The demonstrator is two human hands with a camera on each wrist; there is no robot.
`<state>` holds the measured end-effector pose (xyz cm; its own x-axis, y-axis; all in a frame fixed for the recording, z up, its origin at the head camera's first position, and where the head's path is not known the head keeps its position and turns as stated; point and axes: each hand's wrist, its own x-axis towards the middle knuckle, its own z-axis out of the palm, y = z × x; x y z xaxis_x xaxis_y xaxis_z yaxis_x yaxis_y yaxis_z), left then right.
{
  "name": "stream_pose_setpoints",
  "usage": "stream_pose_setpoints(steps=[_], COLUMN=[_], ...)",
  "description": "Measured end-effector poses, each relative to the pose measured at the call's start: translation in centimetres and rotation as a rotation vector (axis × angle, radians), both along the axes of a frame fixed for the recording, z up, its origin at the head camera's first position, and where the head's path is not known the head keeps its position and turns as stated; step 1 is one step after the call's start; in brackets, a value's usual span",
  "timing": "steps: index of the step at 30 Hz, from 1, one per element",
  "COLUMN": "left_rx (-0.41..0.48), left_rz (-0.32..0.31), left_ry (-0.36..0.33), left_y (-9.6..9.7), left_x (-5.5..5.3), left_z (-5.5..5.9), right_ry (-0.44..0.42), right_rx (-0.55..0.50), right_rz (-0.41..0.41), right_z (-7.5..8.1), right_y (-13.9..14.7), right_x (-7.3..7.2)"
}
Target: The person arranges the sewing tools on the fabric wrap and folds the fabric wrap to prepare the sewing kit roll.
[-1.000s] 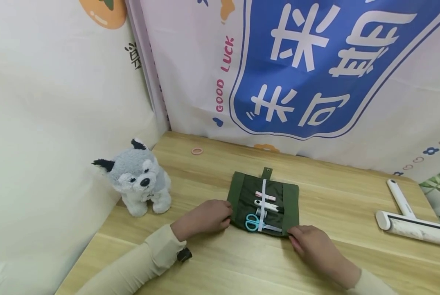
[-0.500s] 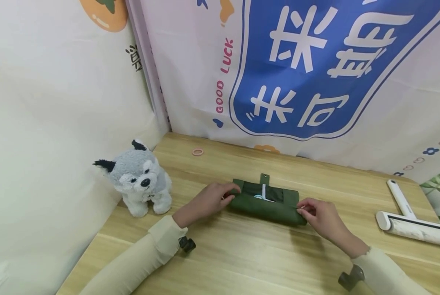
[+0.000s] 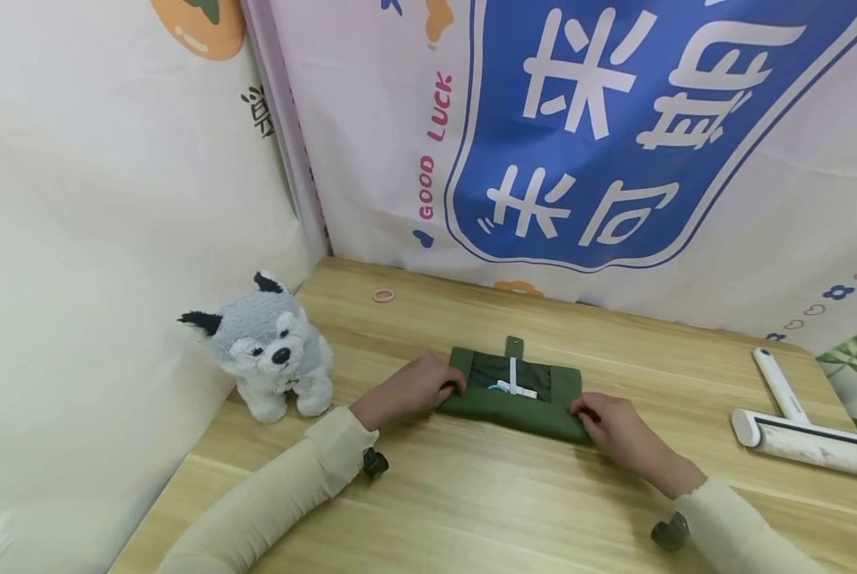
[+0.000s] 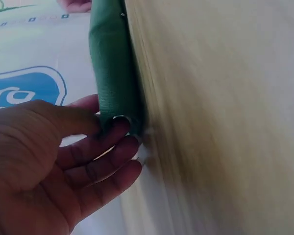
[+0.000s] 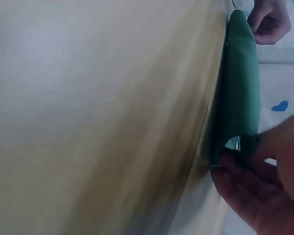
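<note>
A dark green fabric roll-up pouch (image 3: pixel 514 414) lies on the table, its near part folded over toward the far side. At its left end my left hand (image 3: pixel 417 387) pinches the folded edge between thumb and fingers, also plain in the left wrist view. My right hand (image 3: pixel 618 426) pinches the right end the same way; in the right wrist view the fold arches open there. On the uncovered strip, a white elastic band (image 3: pixel 513 375) crosses a pale measuring tape (image 3: pixel 521 391) and a bit of blue scissor handle. A strap (image 3: pixel 515 347) with a snap points to the back.
A grey and white plush dog (image 3: pixel 273 347) sits at the left. Behind the pouch lies a small pink ring (image 3: pixel 383 296). A white lint roller (image 3: pixel 804 438) rests at the right. Printed cloth (image 3: pixel 392 143) hangs along the table's back edge.
The pouch lay unrolled a second ago with scissors, thread and a white tool showing; its near part has since been folded away from me over them. Both hands moved slightly farther back.
</note>
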<state>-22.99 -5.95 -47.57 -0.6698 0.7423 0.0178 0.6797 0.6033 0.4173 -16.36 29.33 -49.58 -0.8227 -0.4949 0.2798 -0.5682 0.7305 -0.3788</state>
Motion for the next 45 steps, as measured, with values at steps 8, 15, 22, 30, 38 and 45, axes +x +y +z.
stream_pose_setpoints(steps=[8, 15, 22, 30, 38, 45], left_rx=[-0.161, -0.064, 0.119, 0.098, 0.120, 0.161], left_rz=[-0.045, -0.110, -0.003, 0.254, 0.320, 0.388], left_ry=[0.134, 0.049, -0.198, -0.153, -0.207, -0.288], left_y=[-1.2, -1.2, -1.2, -0.8, -0.4, -0.4], left_x=[0.3, 0.6, 1.4, 2.2, 2.0, 0.3], left_z=[-0.6, -0.7, -0.3, -0.4, -0.3, -0.7], right_ry=[0.011, 0.002, -0.357, -0.224, -0.114, -0.107], right_rx=[0.176, 0.088, -0.245, -0.143, 0.046, 0.125], right_rz=[0.066, 0.123, 0.127, -0.057, -0.110, -0.137], right_z=[0.0, -0.2, 0.1, 0.3, -0.9, -1.3], right_y=[0.8, 1.4, 1.9, -0.2, -1.1, -1.7], right_x=[1.2, 0.9, 1.5, -1.3, -2.6, -1.7])
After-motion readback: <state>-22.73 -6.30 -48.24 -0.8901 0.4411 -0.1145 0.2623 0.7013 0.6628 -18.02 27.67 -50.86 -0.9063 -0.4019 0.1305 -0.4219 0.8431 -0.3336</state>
